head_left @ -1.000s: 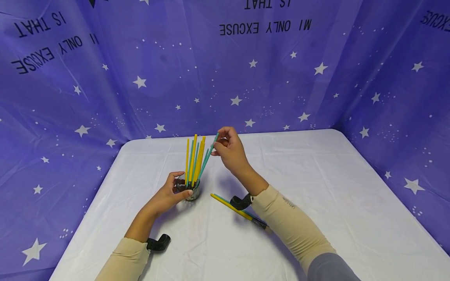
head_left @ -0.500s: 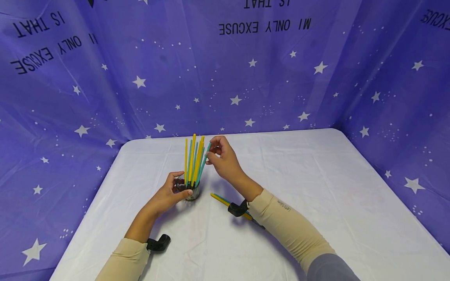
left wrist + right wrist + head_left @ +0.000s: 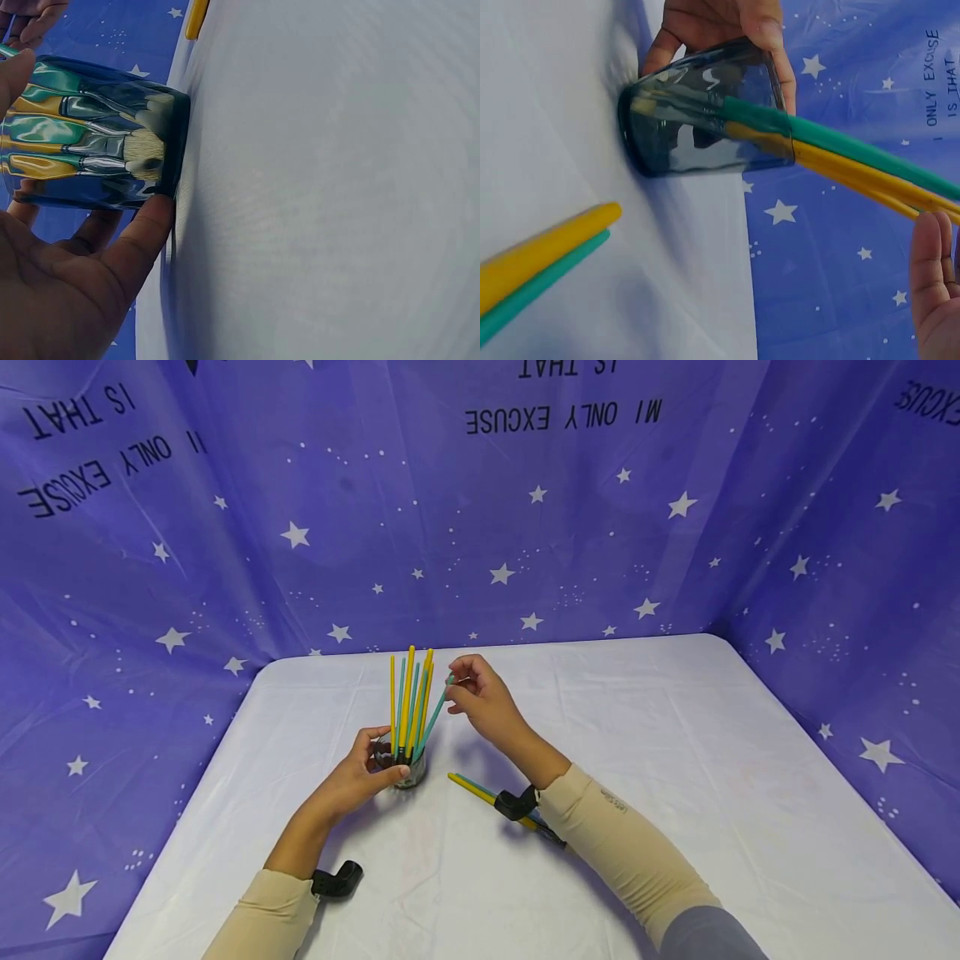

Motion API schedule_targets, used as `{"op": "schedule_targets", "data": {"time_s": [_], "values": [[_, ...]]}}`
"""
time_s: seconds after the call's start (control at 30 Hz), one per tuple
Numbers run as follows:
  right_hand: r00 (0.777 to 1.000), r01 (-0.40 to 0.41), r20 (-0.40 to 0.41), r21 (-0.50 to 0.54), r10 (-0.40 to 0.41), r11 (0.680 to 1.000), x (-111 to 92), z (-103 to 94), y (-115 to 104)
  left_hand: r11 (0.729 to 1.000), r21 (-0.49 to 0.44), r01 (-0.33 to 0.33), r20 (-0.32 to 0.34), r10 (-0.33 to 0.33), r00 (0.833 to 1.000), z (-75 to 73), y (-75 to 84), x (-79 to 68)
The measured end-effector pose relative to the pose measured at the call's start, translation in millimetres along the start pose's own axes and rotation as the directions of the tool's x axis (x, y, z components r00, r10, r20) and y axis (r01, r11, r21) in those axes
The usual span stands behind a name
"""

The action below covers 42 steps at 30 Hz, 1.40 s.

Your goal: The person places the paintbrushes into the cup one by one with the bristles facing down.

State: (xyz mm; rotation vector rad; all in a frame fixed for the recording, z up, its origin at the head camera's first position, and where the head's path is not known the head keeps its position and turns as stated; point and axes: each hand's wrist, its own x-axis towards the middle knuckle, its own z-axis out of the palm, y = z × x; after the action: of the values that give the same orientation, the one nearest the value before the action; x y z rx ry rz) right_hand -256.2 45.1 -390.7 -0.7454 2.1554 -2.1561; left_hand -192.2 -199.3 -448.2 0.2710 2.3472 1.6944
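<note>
My left hand [image 3: 360,787] grips a clear glass [image 3: 412,775], its fingers and thumb round the sides. Several paintbrushes [image 3: 407,702] with yellow and teal handles stand in it, handles up. Pale bristles [image 3: 142,150] rest near the glass bottom in the left wrist view. To the right of the bundle, my right hand [image 3: 486,700] pinches the top end of a teal-handled paintbrush [image 3: 432,722] that leans out over the rim. In the right wrist view the right-hand fingers [image 3: 930,259] show only at the edge, beside the handles; their hold is partly cut off.
A yellow and a teal paintbrush [image 3: 471,787] lie side by side on the white tablecloth [image 3: 675,760], partly under the right wrist's black camera [image 3: 516,804]. A purple starry curtain [image 3: 420,510] hangs behind and along both sides of the table.
My right hand has come down and a little left, lowering the teal paintbrush deeper into the glass, then shifted slightly right. The left hand has stayed on the glass.
</note>
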Motion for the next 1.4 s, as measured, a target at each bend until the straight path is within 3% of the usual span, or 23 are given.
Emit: {"op": "schedule_targets", "data": {"time_s": [0.27, 0.43, 0.6, 0.8, 1.0, 1.23, 1.4], "values": [[0.996, -0.075, 0.049, -0.071, 0.078, 0.995, -2.6, -13.2, 7.5, 1.0, -0.008, 0.01, 0.002, -0.01, 1.0, -0.1, -2.1, 1.4], [0.971, -0.157, 0.155, -0.174, 0.185, 0.972, -5.0, -17.6, 15.9, 1.0, -0.01, 0.012, 0.002, -0.012, 1.0, -0.3, -2.1, 0.9], [0.903, -0.212, 0.293, -0.336, 0.316, 0.918, -8.3, -18.9, 27.3, 1.0, -0.02, 0.011, 0.001, -0.011, 1.0, 0.0, -2.5, 0.5], [0.791, -0.159, 0.438, -0.525, 0.426, 0.836, -14.6, -20.8, 31.5, 1.0, -0.005, 0.004, -0.006, -0.004, 1.0, 0.5, -2.0, 1.0], [0.75, -0.145, 0.466, -0.577, 0.469, 0.804, -17.1, -22.8, 28.1, 1.0, 0.0, 0.007, -0.002, -0.007, 1.0, 0.2, 0.1, 0.7], [0.665, -0.14, 0.52, -0.617, 0.536, 0.774, -21.0, -23.7, 26.3, 1.0, -0.003, 0.002, 0.001, -0.002, 1.0, -0.2, -0.5, 1.0], [0.629, -0.115, 0.544, -0.642, 0.555, 0.758, -24.6, -23.4, 30.3, 1.0, -0.002, 0.005, 0.003, -0.005, 1.0, 0.3, -1.2, 1.3]]}}
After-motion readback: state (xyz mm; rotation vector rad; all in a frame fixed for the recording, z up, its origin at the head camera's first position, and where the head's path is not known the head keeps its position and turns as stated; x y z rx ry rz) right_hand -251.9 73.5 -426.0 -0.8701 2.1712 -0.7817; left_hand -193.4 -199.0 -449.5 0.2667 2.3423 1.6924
